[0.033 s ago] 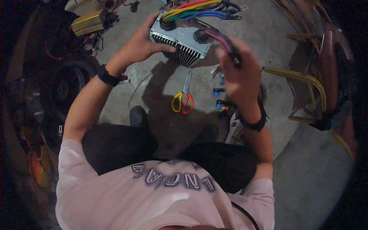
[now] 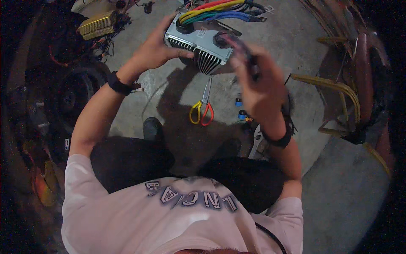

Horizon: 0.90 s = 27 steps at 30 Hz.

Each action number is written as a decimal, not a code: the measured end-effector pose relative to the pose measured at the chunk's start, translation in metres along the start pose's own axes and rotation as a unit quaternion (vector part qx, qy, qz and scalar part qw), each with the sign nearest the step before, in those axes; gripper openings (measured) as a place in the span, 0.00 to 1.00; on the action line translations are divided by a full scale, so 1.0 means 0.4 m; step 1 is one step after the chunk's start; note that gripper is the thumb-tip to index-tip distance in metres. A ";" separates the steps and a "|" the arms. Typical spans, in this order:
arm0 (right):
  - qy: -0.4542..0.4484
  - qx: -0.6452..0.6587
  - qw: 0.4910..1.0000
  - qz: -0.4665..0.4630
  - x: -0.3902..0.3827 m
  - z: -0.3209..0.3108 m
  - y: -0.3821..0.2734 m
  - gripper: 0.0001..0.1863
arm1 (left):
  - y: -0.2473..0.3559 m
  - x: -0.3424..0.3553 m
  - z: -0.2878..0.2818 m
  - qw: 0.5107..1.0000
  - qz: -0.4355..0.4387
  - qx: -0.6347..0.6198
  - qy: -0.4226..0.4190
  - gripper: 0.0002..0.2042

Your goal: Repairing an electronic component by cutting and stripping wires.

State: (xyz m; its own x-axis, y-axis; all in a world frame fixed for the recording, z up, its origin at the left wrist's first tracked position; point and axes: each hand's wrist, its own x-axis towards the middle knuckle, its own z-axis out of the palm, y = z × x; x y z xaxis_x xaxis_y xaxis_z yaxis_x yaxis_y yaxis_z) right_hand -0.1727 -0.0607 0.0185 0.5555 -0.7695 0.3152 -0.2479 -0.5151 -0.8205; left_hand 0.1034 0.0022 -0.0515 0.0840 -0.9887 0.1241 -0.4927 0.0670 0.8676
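Two-handed, worked with the fingers curled on both sides. Had the left hand [image 2: 156, 53] hooked wide around the left end of a finned controller box [image 2: 211, 47], thumb along the cooling fins [image 2: 203, 55] and other fingers mostly hidden behind, seemingly to steady the weight and leave the top uncovered. Had the right hand [image 2: 263, 86] closed narrowly around a dark, pinkish wire bundle [image 2: 238, 45] emerging from the right-hand grommet [image 2: 220, 39], apparently to hold the wires off the housing; could not tell, through the blur, how firmly. Held the box tilted, apparently clear of the concrete floor [image 2: 304, 55], likely for a plain view of both cable outlets. Let thick red, yellow, green and blue cables [image 2: 213, 13] trail rightward from the other outlet, along the far side, out of the fingers' way. Had scissors [image 2: 206, 100] lying just short of the box, handles nearest, perhaps for easy picking up. Below the right hand, had blue-ended pieces [image 2: 242, 115] and an adjustable wrench [image 2: 256, 142] close by, presumably for quick reach. At upper left, had a gold finned box [image 2: 98, 26] well apart, perhaps for working room.
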 end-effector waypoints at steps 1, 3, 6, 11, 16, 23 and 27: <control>-0.020 0.013 0.998 -0.057 -0.010 0.021 -0.021 0.20 | -0.011 0.000 0.005 0.999 0.014 -0.046 -0.002 0.53; -0.012 -0.043 0.994 -0.095 -0.018 0.070 -0.041 0.21 | -0.015 -0.003 0.012 0.996 0.027 -0.090 -0.008 0.53; -0.008 -0.121 0.980 -0.158 -0.014 0.123 -0.052 0.23 | -0.014 -0.015 0.007 0.997 0.003 -0.072 -0.002 0.53; -0.018 -0.153 0.971 -0.185 -0.013 0.152 -0.076 0.26 | -0.036 -0.024 -0.001 0.996 -0.040 -0.076 -0.005 0.54; -0.052 -0.179 0.965 -0.183 -0.001 0.102 -0.082 0.29 | 0.003 -0.011 0.004 0.999 0.016 -0.025 0.043 0.54; -0.074 -0.195 0.962 -0.174 -0.027 0.118 -0.083 0.34 | 0.102 -0.028 -0.019 0.977 -0.086 -0.183 0.071 0.41; -0.076 -0.191 0.964 -0.171 -0.023 0.122 -0.078 0.35 | 0.187 0.001 -0.027 0.942 -0.152 -0.295 0.050 0.39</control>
State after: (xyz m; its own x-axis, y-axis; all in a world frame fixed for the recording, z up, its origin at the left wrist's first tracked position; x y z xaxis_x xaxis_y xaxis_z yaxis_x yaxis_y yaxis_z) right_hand -0.1313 -0.0190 0.0177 0.7598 -0.4805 0.4380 -0.2877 -0.8526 -0.4362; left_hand 0.0760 0.0081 0.0189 0.2388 -0.9589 -0.1535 0.1324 -0.1245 0.9834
